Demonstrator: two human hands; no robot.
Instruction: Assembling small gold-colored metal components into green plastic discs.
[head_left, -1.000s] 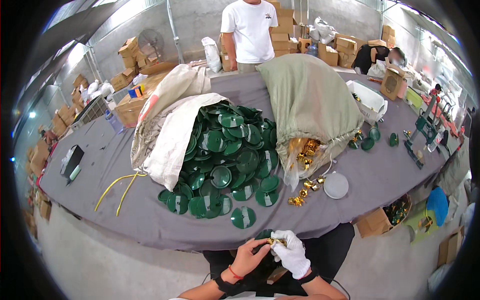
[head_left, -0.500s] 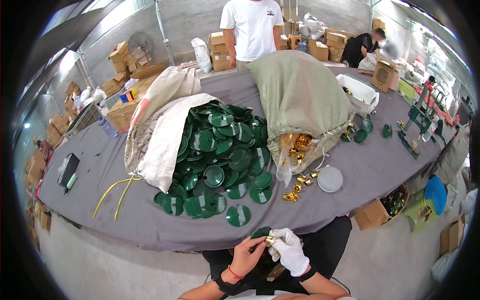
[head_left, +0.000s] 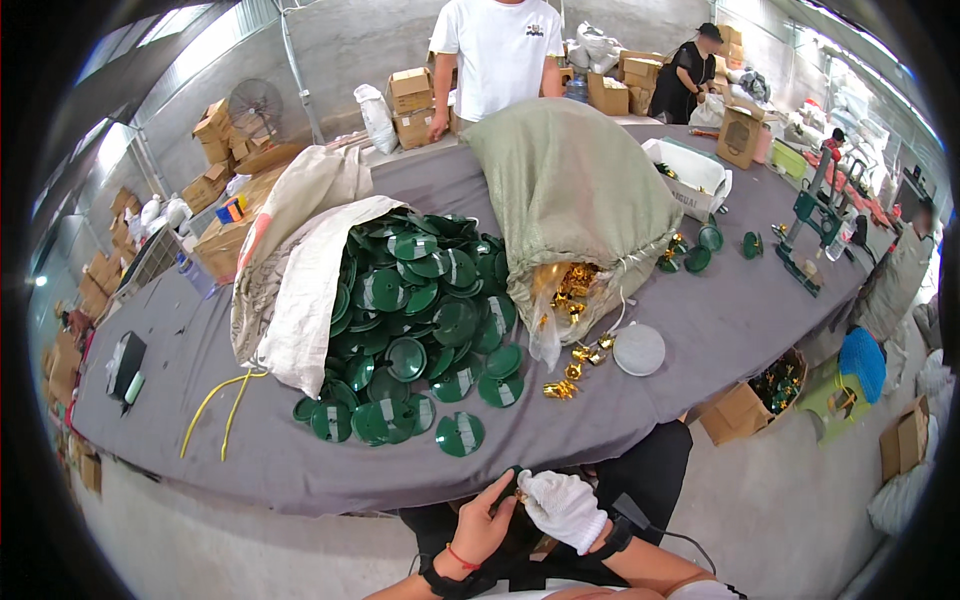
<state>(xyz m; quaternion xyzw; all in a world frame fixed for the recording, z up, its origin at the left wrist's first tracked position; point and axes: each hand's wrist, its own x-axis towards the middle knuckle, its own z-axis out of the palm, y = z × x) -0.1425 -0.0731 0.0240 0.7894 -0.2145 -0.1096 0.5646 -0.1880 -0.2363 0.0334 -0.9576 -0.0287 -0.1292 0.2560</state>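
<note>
Just off the table's near edge, my bare left hand (head_left: 482, 528) is closed on a dark green disc (head_left: 512, 482), seen nearly edge-on. My right hand (head_left: 563, 508), in a white glove, presses against the same disc. A small gold fitting (head_left: 521, 495) shows between the fingers; glove and fingertips hide most of it. A heap of green discs (head_left: 405, 358) spills from a white woven sack (head_left: 300, 305) on the table. Beside it, an olive sack (head_left: 575, 180) lies open with gold fittings (head_left: 575, 285) at its mouth, and several more lie loose in front.
A round whitish lid (head_left: 639, 349) rests beside the loose fittings. Farther right stand a white bin (head_left: 690, 180) and a green hand press (head_left: 815, 220). A carton of parts (head_left: 770, 385) sits below the table's right edge. Across the table stands a person in a white shirt (head_left: 497, 60).
Both hands have shifted slightly left and down, still together. The disc has turned from a tilted face to nearly edge-on, and the gold fitting is more covered. The whole view has shifted.
</note>
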